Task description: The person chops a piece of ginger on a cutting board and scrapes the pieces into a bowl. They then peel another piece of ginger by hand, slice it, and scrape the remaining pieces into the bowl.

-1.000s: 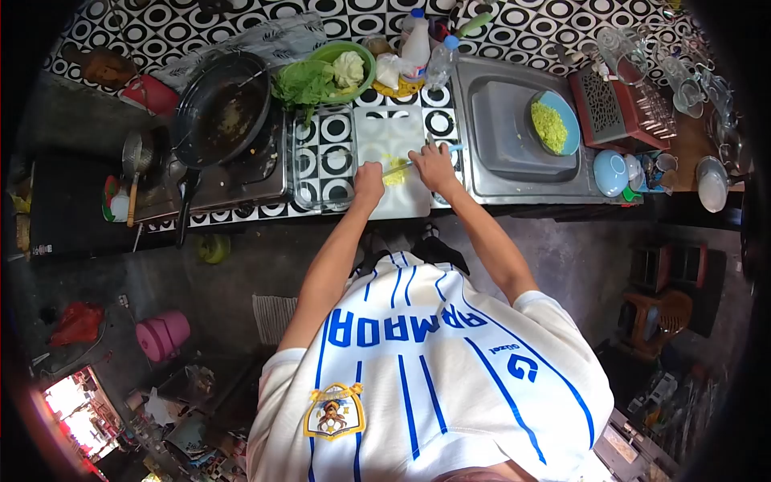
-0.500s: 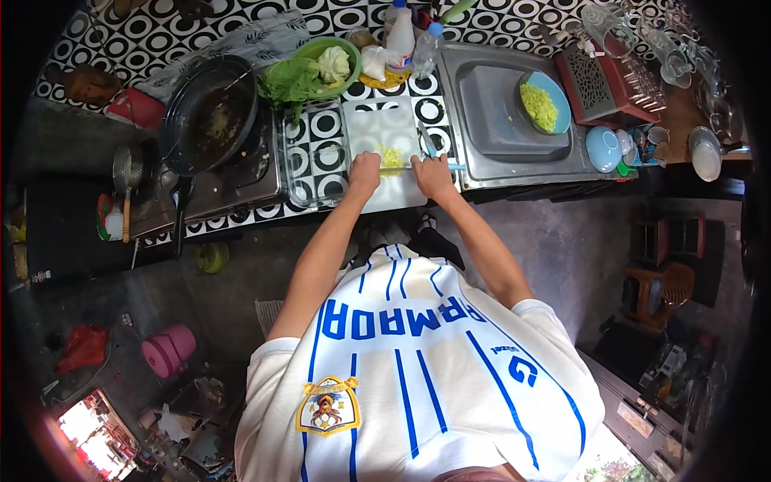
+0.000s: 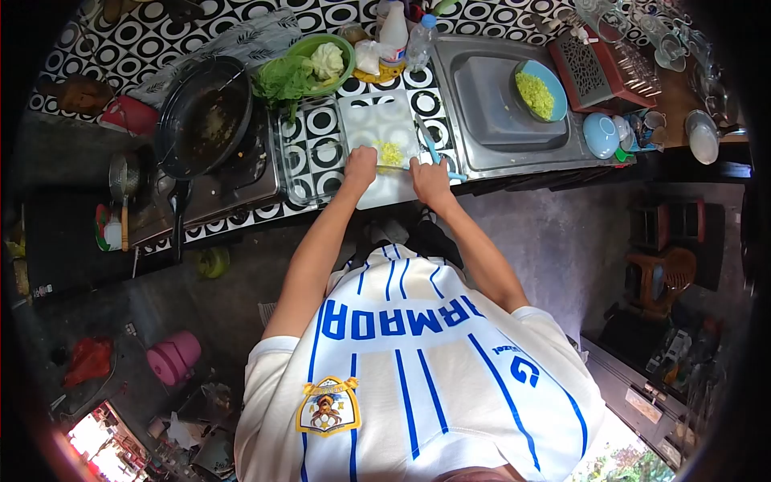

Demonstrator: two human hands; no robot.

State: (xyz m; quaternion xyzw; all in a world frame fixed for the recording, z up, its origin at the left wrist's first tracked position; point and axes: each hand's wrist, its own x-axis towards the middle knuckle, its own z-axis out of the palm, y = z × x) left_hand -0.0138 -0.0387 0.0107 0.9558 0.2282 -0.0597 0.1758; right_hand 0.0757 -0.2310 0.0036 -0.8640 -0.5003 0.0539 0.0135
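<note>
Chopped yellow-green vegetable [image 3: 389, 153], amid translucent rectangular board [image 3: 387, 194], beyond blue-handled knife [image 3: 457, 176], left hand [image 3: 361, 165], right hand [image 3: 430, 179] (fingers closed on knife)

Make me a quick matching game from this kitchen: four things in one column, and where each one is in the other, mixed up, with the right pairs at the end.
1. Frying pan
2. Leafy greens
3. Chopped pieces between the hands
4. Filled blue bowl

A. On the cutting board
B. At the sink
C. Over the stove
D. Spilling over the edge of the green bowl

Right pairs: 1-C, 2-D, 3-A, 4-B
</note>
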